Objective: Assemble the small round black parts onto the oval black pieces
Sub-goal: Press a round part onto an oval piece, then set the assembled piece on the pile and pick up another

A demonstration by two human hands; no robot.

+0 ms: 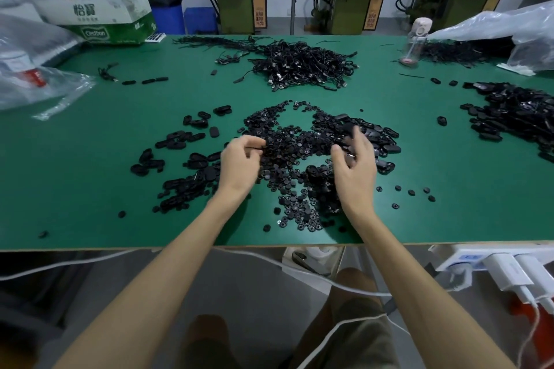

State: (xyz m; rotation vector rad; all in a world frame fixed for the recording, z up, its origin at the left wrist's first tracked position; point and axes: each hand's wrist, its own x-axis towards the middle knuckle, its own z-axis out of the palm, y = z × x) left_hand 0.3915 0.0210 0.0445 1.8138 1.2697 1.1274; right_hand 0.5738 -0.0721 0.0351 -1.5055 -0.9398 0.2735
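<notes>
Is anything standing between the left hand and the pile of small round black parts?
Nothing visible does. The left hand is at the left edge of the pile of small round black parts, with its curled fingertips right at the pile.

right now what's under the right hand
The pile of round parts on the green table, with oval pieces at its right edge. Which parts lie directly beneath the right hand is hidden.

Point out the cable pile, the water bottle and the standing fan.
cable pile [302, 66]: head view, middle of the tangle.
water bottle [415, 43]: head view, clear body.
standing fan [293, 0]: head view, pole.
</notes>
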